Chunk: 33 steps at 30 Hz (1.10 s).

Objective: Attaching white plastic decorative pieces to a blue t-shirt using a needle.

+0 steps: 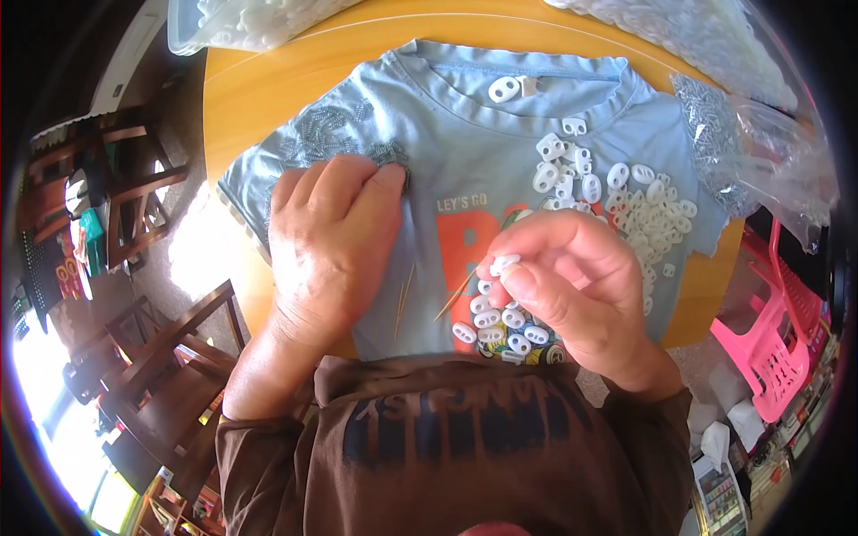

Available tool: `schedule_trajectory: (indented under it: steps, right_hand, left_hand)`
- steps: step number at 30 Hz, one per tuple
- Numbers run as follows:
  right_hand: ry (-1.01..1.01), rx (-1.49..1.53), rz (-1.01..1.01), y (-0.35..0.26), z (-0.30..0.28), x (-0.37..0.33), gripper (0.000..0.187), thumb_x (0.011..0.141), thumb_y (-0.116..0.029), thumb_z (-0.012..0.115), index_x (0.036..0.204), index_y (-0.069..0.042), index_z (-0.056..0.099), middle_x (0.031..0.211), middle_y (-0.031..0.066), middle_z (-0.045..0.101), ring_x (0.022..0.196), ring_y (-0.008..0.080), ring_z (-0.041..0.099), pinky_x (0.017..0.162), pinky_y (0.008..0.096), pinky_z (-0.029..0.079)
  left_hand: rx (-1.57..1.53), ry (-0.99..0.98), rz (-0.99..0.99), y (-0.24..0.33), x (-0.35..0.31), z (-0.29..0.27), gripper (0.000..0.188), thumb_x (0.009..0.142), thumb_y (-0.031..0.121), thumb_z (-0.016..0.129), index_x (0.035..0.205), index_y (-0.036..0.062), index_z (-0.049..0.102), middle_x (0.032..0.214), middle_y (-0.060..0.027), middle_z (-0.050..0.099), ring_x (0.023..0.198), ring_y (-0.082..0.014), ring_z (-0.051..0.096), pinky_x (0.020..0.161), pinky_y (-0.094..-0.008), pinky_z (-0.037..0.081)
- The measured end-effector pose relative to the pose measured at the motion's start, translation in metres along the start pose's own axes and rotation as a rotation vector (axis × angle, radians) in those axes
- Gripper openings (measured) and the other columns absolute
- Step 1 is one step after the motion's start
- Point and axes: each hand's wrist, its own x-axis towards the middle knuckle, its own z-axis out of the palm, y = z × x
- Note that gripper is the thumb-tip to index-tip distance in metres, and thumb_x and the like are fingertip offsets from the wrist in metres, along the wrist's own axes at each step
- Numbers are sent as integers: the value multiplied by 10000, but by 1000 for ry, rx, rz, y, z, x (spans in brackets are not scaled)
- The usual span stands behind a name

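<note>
brown fabric top (465, 447), right hand (581, 286) pinching a small white plastic piece (503, 264) above a light-blue cloth t-shirt (447, 152), left hand (331, 241) curled at grey coiled metal springs (326, 129), any grip there impossible to tell

From here I can't see what the left hand (332, 241) has under its fingertips; the right hand (502, 268) part-hides a white cord lock (504, 263); a clear tub (184, 32) runs out of view
</note>
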Motion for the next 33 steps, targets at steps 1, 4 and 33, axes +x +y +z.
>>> schedule_trajectory:
  steps: [1,4,33]
  right_hand:
    - [-8,10,3,0,0,0,118,853,7,539,968,33,531,868,35,560,773,50,515,682,192,428]
    - [2,25,-10,1,0,-1,122,853,13,537,972,36,530,867,37,559,772,50,515,678,186,428]
    - [7,55,-63,4,-1,-2,164,872,-7,522,1026,45,542,895,46,583,784,52,531,665,178,428]
  left_hand:
    - [3,-4,-3,1,1,0,221,648,45,638,865,77,605,774,-25,539,683,-216,540,634,-339,399]
    - [4,15,-10,2,3,0,193,649,49,639,835,81,598,755,-26,530,664,-223,537,625,-338,402]
    - [-1061,-243,-280,32,2,-14,109,693,-16,631,757,33,557,701,-39,522,595,-139,500,549,-255,415]
